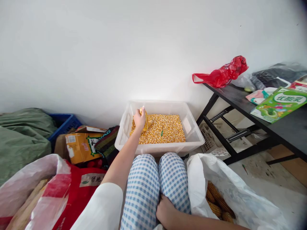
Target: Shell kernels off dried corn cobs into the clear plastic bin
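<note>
My left hand [139,118] is closed around an ear of corn [145,124] above the left part of a translucent plastic bin [158,147]. Yellow kernels [168,127] cover the bin's bottom, with a small green leaf piece [162,131] lying on them. Between my thighs, low in the view, my right hand [166,211] is curled, its fingertips hidden by the checked trousers; whatever it may hold does not show. Right of my legs, a white sack [230,182] stands open with several brownish-yellow corn cobs [217,199] inside.
At left are a red-and-white sack [56,188], a yellow carton [81,147], a blue crate [68,124] and a green cloth [26,134]. A black table [283,131] at right carries a red plastic bag [223,73] and a green box [281,103]. A white wall rises behind the bin.
</note>
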{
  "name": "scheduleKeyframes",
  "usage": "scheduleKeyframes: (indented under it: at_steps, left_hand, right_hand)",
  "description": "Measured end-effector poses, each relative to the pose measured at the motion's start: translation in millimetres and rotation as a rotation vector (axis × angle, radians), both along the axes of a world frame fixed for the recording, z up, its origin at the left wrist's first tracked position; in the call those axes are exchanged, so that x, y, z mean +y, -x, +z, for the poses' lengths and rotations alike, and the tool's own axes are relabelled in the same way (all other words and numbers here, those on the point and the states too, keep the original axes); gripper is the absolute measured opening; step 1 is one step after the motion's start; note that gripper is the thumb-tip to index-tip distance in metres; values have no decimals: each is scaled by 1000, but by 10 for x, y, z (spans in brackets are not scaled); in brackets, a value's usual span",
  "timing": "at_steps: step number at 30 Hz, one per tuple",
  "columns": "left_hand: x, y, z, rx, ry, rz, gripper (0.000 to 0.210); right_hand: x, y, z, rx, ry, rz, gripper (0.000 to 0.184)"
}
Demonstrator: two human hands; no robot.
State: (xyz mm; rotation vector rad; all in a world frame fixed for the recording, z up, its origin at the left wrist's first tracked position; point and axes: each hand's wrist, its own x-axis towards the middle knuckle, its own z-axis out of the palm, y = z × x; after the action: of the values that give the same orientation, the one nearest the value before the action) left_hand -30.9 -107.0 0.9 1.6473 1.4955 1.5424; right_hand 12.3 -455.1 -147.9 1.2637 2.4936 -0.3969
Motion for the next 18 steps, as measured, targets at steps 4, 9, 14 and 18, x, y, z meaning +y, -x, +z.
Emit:
scheduleKeyframes:
  at_steps: [4,9,14,18]
  left_hand:
    - [9,-17,17,-59,16,-4,44]
    - [84,-76,19,-297,88,-69,47]
    - [184,-146,45,-785,353,-347,54]
    - [349,-246,120,-937,433,-425,48]
  right_hand:
    - [362,-222,690,-20,-6,-44,16]
    - [1402,-829,1840,275,-413,-431,40]
    - [2619,-1210,2034,617,-419,-537,48]
    - [3302,-1056,1866,1137,-3,-555,58]
